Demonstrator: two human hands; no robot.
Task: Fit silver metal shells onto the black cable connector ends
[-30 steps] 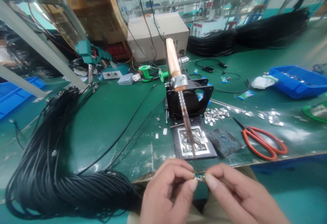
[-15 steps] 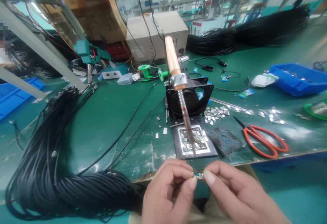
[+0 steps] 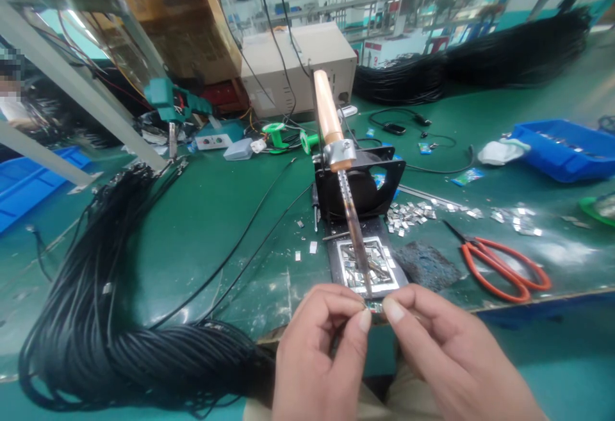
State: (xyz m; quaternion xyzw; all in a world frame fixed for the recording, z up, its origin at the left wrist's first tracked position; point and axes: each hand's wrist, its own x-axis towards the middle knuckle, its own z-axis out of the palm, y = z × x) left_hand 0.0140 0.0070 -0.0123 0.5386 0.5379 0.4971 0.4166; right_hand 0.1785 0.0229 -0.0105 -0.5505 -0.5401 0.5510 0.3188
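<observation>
here, a head-worn view looks down at a green workbench (image 3: 211,216). the left hand (image 3: 321,350) and right hand (image 3: 446,357) meet at the bench's near edge, thumb and forefinger of each pinched on a tiny metal connector piece (image 3: 374,307) held between them. the piece sits right at the tip of a fixed soldering iron (image 3: 342,171), which slants down from a black stand (image 3: 360,184). just behind the tip lies a black tray of small metal shells (image 3: 362,264). right of the iron are a dark sponge (image 3: 425,266) and orange scissors (image 3: 504,267). left of it lies a thick bundle of black cables (image 3: 120,318).
</observation>
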